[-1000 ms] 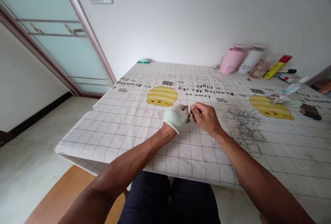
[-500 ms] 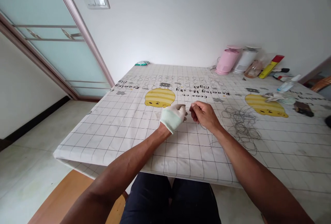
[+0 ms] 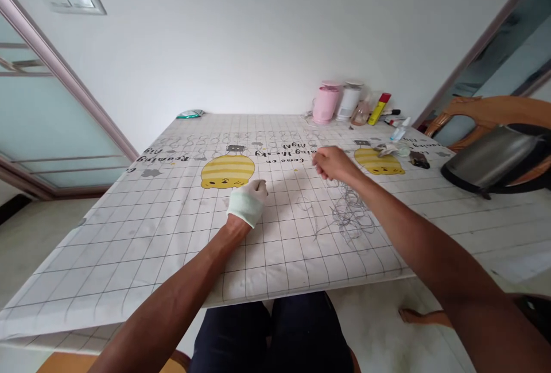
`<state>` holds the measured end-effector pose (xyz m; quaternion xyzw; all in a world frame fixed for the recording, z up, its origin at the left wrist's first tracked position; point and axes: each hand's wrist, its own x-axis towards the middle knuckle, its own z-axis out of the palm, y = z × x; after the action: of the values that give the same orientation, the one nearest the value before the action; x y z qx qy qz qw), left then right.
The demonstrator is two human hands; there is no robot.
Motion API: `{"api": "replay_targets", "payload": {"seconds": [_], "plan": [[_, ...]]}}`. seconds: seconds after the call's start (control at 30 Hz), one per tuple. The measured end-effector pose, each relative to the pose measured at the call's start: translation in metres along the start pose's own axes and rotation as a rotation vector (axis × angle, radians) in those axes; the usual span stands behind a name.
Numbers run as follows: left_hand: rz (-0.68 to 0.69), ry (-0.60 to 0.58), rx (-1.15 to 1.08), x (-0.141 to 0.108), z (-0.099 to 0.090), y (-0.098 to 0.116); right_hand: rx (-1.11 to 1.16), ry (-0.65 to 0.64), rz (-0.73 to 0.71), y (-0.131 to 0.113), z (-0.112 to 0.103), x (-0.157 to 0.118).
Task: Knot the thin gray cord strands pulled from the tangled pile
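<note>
My left hand [image 3: 248, 201], in a white work glove with a mint cuff, rests low over the tablecloth beside a printed yellow bear. Its fingers are closed; whatever they pinch is too small to make out. Raised to the right, my bare right hand [image 3: 331, 163] is also closed, with the contents of its fingers hidden. Below it lies a loose tangle of thin grey wire [image 3: 350, 215]. A few stray strands [image 3: 316, 226] sit just left of that tangle. Small loops [image 3: 241, 138] are spread in rows across the back of the table.
Along the wall stand a pink cylindrical device [image 3: 326, 104], a white one [image 3: 349, 102] and a yellow can with a red cap [image 3: 379, 109]. At right are a small bottle [image 3: 400, 130], a crumpled glove [image 3: 394, 149], a metal kettle [image 3: 495, 158] and a wooden chair [image 3: 495, 108].
My hands have moved apart: the right is up and away from the left. The view has swung right, bringing the kettle and chair into sight.
</note>
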<state>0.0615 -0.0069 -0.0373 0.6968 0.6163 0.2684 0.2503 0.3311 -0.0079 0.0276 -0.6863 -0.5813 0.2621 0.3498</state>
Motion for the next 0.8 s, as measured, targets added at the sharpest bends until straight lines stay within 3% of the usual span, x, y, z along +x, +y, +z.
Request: {"api": "replay_targets", "payload": {"seconds": [0.13,0.23,0.43,0.67,0.8], "plan": [[-0.009,0.001,-0.013,-0.001,0.001,0.001,0.25,0.164,0.154,0.036,-0.042,0.027],[0.012,-0.014,0.019,-0.001,0.001,0.001,0.308,0.193,0.201,0.057,-0.051,0.033],[0.093,-0.025,0.15,-0.001,0.003,-0.002,0.328,0.188,0.23,0.067,-0.037,0.033],[0.225,-0.089,0.325,-0.006,0.01,-0.003,0.305,0.112,0.187,0.045,-0.012,0.03],[0.217,-0.078,0.238,-0.006,0.009,-0.002,0.302,0.024,0.162,0.028,0.011,0.022]]}}
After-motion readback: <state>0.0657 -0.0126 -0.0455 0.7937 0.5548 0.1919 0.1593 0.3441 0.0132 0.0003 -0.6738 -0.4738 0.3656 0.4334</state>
